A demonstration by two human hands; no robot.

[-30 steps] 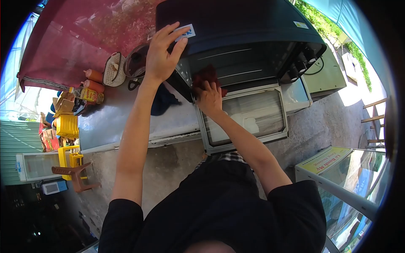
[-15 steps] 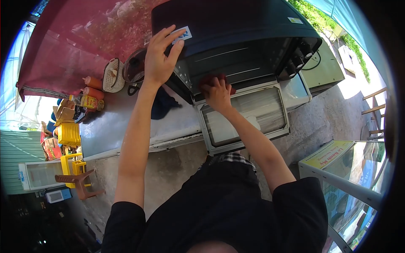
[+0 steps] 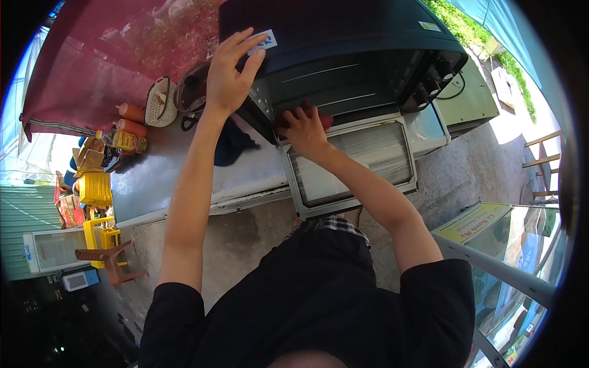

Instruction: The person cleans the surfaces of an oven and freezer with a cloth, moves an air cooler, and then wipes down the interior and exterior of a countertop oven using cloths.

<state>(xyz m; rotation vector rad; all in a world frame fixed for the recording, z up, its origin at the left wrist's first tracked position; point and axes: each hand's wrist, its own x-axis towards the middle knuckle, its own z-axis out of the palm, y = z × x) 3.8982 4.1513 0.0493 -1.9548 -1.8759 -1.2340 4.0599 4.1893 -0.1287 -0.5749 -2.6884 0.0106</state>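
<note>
A black countertop oven (image 3: 343,27) stands in front of me with its glass door (image 3: 383,156) folded down. My left hand (image 3: 232,83) rests on the oven's upper left corner, fingers stretched out, beside a white sticker. At the lower left of the oven's opening, near the door hinge, my right hand (image 3: 305,134) presses on a dark red cloth (image 3: 325,120). Part of that cloth is hidden under the fingers.
On the metal table (image 3: 165,178) left of the oven lie a dark blue cloth (image 3: 233,144), a white basket (image 3: 162,110), sauce bottles (image 3: 131,127) and a pan (image 3: 191,89). A brown plastic chair (image 3: 113,264) stands lower left; a glass display case (image 3: 491,245) is at right.
My right hand has slid a little to the left with the red cloth, toward the opening's left corner. My left hand stays on the oven corner. The view has shifted slightly.
</note>
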